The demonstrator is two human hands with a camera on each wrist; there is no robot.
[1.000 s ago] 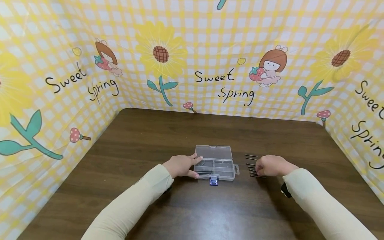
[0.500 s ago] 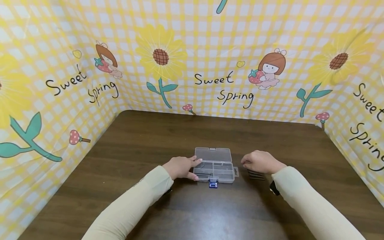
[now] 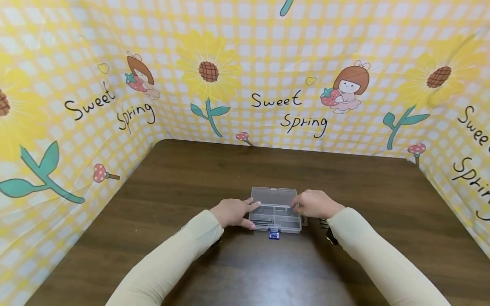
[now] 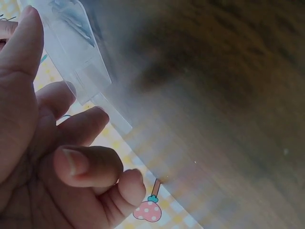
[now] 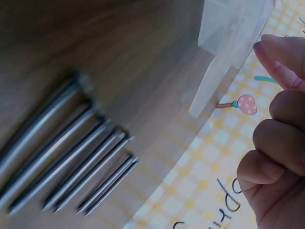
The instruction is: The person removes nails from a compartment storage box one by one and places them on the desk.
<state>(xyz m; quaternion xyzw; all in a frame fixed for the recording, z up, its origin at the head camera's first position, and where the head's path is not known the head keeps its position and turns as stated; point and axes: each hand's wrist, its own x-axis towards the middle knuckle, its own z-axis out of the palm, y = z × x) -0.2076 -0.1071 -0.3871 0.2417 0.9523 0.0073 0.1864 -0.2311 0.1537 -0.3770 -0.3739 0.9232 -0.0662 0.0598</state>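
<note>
A clear plastic compartment box (image 3: pixel 273 195) with a blue latch (image 3: pixel 273 233) lies on the table, its lid raised back. Several thin metal pieces lie in its left compartments. My left hand (image 3: pixel 231 211) rests against the box's left end, thumb at the front corner and index finger towards the hinge. Over the back right compartment is my right hand (image 3: pixel 317 203), its thumb and index finger pinching what looks like a nail, mostly hidden by the fingers. Several nails (image 5: pixel 57 138) lie side by side on the table, partly covered by the right wrist in the head view.
The box stands on a brown wooden table (image 3: pixel 199 170). A yellow checked cloth (image 3: pixel 229 110) with printed flowers and lettering encloses the table's back and sides. A hanging tab sticks out from the box's right end.
My right hand has moved left from the row of nails to above the box's back right compartment. The left hand has stayed at the box's left end.
</note>
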